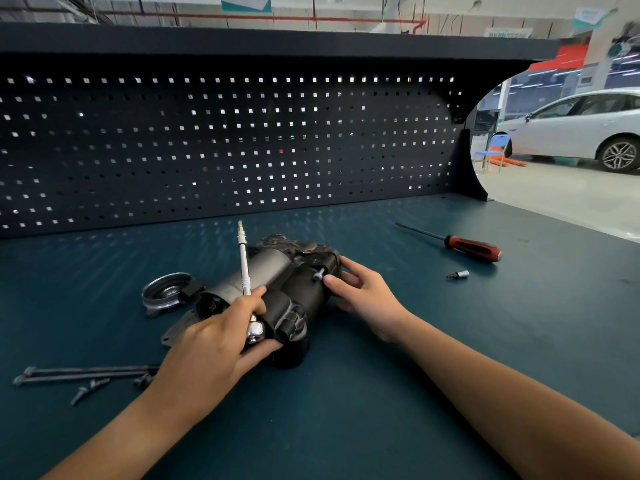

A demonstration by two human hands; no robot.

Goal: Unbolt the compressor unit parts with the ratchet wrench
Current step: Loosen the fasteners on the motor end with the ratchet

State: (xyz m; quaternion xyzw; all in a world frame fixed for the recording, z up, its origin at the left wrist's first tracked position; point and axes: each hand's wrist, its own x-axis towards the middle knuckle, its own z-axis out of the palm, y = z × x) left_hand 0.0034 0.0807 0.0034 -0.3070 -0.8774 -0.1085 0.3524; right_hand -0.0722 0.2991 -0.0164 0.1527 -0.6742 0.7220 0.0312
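Teal workbench top [381, 393] fills the lower half of the frame, backed by a dark pegboard [225, 143]; a white car [581, 129] and a blue chair [493, 150] show in the upper right.

At the centre of the frame the compressor unit [277, 282] lies on its side, running from lower left to upper right. The left hand [214, 341] sits at its lower left end, fingers and thumb curled round the ratchet wrench [244, 265]. The chrome head shows between thumb and fingers against the unit's dark housing, and the slim shaft stands up past the unit towards the pegboard.

The right hand [363, 292] holds the unit's right end, fingers curved over the top edge. Its thumb tip lies just beside a small silver bolt [318, 273] that sticks out of the housing.

Touching the unit's left side lies a round metal pulley [166, 292]. Long bolts [86, 372] lie at the lower left, partly hidden behind the left wrist. Right of centre, well apart from the hands, lie a red-and-black screwdriver [471, 249] and, near it, a small bit socket [459, 274].
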